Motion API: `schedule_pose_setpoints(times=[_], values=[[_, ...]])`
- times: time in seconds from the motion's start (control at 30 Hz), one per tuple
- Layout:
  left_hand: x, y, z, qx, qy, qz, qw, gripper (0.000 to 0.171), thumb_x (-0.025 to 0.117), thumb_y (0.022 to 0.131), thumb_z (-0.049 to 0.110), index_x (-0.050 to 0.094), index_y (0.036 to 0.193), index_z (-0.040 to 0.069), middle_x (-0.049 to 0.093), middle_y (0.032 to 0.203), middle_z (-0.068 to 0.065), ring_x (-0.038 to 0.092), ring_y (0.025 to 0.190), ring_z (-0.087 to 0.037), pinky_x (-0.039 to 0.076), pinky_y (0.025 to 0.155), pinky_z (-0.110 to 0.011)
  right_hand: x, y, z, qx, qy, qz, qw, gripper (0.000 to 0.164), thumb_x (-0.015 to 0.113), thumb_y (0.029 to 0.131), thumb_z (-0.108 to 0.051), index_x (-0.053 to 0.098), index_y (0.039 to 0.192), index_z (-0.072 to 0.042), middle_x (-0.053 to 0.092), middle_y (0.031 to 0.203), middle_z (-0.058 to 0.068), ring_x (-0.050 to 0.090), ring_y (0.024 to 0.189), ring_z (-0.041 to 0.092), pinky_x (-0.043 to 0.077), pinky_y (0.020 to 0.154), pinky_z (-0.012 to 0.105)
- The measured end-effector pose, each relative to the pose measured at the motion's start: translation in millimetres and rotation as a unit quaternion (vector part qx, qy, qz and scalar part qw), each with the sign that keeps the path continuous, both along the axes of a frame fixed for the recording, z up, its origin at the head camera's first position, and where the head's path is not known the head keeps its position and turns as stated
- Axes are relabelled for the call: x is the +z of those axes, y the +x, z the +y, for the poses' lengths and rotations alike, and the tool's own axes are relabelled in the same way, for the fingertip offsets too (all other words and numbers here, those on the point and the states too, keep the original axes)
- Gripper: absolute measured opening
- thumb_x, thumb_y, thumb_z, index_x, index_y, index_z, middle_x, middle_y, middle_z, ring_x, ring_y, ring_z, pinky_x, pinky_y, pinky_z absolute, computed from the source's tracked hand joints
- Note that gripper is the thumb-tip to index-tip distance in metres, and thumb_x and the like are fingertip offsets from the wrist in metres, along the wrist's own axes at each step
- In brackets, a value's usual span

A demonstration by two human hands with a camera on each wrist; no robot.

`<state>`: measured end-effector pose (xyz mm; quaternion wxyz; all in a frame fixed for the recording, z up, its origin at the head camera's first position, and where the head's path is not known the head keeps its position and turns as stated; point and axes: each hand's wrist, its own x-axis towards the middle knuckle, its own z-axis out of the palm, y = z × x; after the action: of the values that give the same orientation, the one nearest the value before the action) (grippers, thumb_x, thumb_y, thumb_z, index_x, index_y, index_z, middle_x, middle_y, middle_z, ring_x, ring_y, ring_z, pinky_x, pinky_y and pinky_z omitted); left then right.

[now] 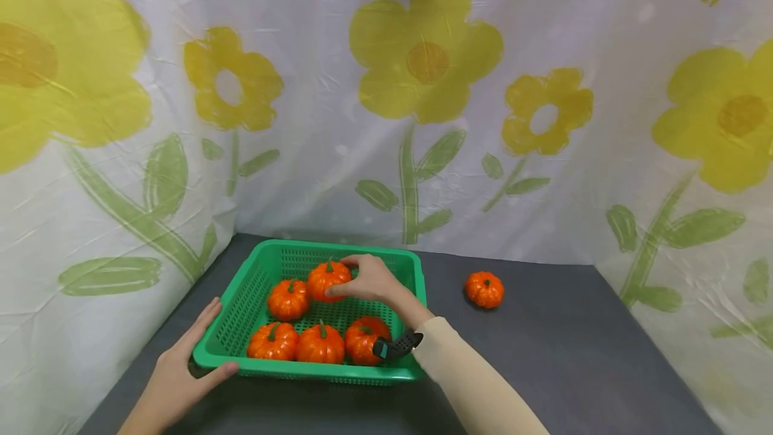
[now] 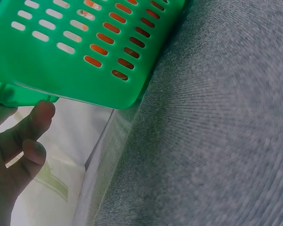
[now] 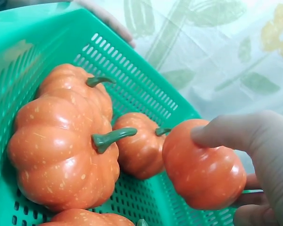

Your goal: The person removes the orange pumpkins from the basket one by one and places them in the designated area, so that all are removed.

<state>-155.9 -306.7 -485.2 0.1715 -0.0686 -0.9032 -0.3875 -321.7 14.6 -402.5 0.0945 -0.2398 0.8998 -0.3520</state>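
A small orange pumpkin (image 1: pixel 326 280) with a green stem is pinched between the thumb and fingers of my right hand (image 1: pixel 370 279), over the far part of a green plastic basket (image 1: pixel 314 372). In the right wrist view this pumpkin (image 3: pixel 203 165) sits beside another pumpkin (image 3: pixel 139 146). Several more pumpkins (image 1: pixel 320 344) lie inside the basket, mostly along its near side. My left hand (image 1: pixel 178 374) rests at the basket's near left corner, thumb and fingers spread along the rim. The left wrist view shows its fingers (image 2: pixel 40 117) by the perforated basket wall (image 2: pixel 85 80).
One more pumpkin (image 1: pixel 484 289) stands on the dark grey table (image 1: pixel 543 354), right of the basket. A white cloth (image 1: pixel 320 173) printed with yellow flowers hangs behind and at both sides. A black watch strap (image 1: pixel 398 346) circles the right wrist.
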Motion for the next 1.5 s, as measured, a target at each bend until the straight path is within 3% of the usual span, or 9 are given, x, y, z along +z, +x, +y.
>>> schedule_pose_setpoints(times=[0.3, 0.5, 0.83, 1.07, 1.17, 1.23, 1.33, 1.4, 1.5], values=[[0.4, -0.9, 1.3, -0.004, 0.001, 0.007, 1.0000, 0.102, 0.088, 0.088, 0.029, 0.027, 0.169, 0.037, 0.023, 0.176, 0.008, 0.014, 0.134, 0.028, 0.040, 0.099, -0.079, 3.9, 7.6, 11.3, 0.003, -0.041, 0.004, 0.999, 0.078, 0.083, 0.088, -0.043, 0.059, 0.152, -0.007, 0.062, 0.149, 0.014, 0.058, 0.135, 0.036, 0.053, 0.107, 0.054], [-0.6, 1.0, 0.3, 0.000, 0.003, 0.005, 1.0000, 0.102, 0.088, 0.088, 0.029, 0.027, 0.169, 0.038, 0.022, 0.175, 0.013, 0.013, 0.135, 0.028, 0.039, 0.099, -0.079, 4.7, 11.6, 17.2, 0.013, -0.054, 0.016, 0.998, 0.076, 0.083, 0.089, -0.043, 0.059, 0.151, -0.007, 0.063, 0.147, 0.014, 0.060, 0.134, 0.034, 0.054, 0.106, 0.052], [-2.4, 0.5, 0.1, 0.003, -0.004, 0.002, 1.0000, 0.103, 0.089, 0.088, 0.030, 0.026, 0.169, 0.038, 0.023, 0.176, 0.006, 0.013, 0.134, 0.029, 0.040, 0.099, -0.077, 7.8, 26.4, 38.4, 0.006, -0.075, 0.027, 0.997, 0.073, 0.085, 0.088, -0.039, 0.061, 0.150, -0.008, 0.065, 0.145, 0.013, 0.060, 0.132, 0.035, 0.055, 0.104, 0.052], [-1.9, 0.3, 0.2, 0.005, -0.007, 0.007, 0.9999, 0.103, 0.089, 0.088, 0.030, 0.026, 0.169, 0.038, 0.024, 0.176, 0.005, 0.013, 0.134, 0.029, 0.040, 0.099, -0.077, 10.1, 40.8, 50.5, 0.003, -0.117, 0.025, 0.993, 0.073, 0.086, 0.087, -0.039, 0.062, 0.149, -0.007, 0.063, 0.148, 0.012, 0.058, 0.135, 0.035, 0.054, 0.105, 0.055], [-2.0, 0.4, 0.8, 0.003, -0.008, 0.010, 0.9999, 0.103, 0.089, 0.087, 0.029, 0.026, 0.169, 0.037, 0.023, 0.176, 0.006, 0.013, 0.134, 0.029, 0.040, 0.099, -0.077, 10.2, 46.1, 56.6, -0.004, -0.126, 0.030, 0.992, 0.073, 0.086, 0.088, -0.040, 0.063, 0.149, -0.009, 0.064, 0.147, 0.012, 0.066, 0.121, 0.030, 0.059, 0.094, 0.047], [-2.2, 0.3, 1.1, 0.003, -0.007, 0.010, 0.9999, 0.103, 0.089, 0.088, 0.029, 0.026, 0.169, 0.037, 0.023, 0.176, 0.007, 0.013, 0.135, 0.029, 0.040, 0.100, -0.077, 10.4, 49.2, 61.0, -0.010, -0.129, 0.032, 0.991, 0.072, 0.086, 0.088, -0.040, 0.063, 0.149, -0.010, 0.064, 0.147, 0.012, 0.071, 0.094, 0.024, 0.061, 0.079, 0.041], [-2.6, 0.3, 1.4, 0.004, -0.006, 0.006, 1.0000, 0.103, 0.088, 0.088, 0.030, 0.026, 0.169, 0.037, 0.021, 0.175, 0.013, 0.013, 0.135, 0.028, 0.039, 0.101, -0.078, 10.9, 54.0, 67.6, -0.022, -0.126, 0.036, 0.991, 0.071, 0.086, 0.087, -0.041, 0.063, 0.149, -0.013, 0.065, 0.146, 0.011, 0.058, 0.058, 0.015, 0.054, 0.061, 0.032], [-2.9, 0.2, 1.1, 0.005, -0.004, 0.004, 1.0000, 0.102, 0.088, 0.088, 0.030, 0.026, 0.169, 0.038, 0.019, 0.174, 0.018, 0.013, 0.136, 0.028, 0.039, 0.101, -0.078, 10.9, 56.7, 72.2, -0.027, -0.132, 0.028, 0.990, 0.071, 0.086, 0.088, -0.041, 0.063, 0.149, -0.013, 0.064, 0.147, 0.012, 0.046, 0.046, 0.012, 0.050, 0.054, 0.031], [-3.0, 0.4, 1.0, 0.006, -0.004, 0.003, 1.0000, 0.103, 0.089, 0.088, 0.030, 0.026, 0.169, 0.038, 0.017, 0.173, 0.025, 0.013, 0.136, 0.028, 0.039, 0.101, -0.078, 10.5, 61.0, 79.2, -0.036, -0.142, 0.019, 0.989, 0.070, 0.085, 0.088, -0.040, 0.063, 0.149, -0.014, 0.065, 0.147, 0.012, 0.043, 0.043, 0.011, 0.048, 0.052, 0.029]])
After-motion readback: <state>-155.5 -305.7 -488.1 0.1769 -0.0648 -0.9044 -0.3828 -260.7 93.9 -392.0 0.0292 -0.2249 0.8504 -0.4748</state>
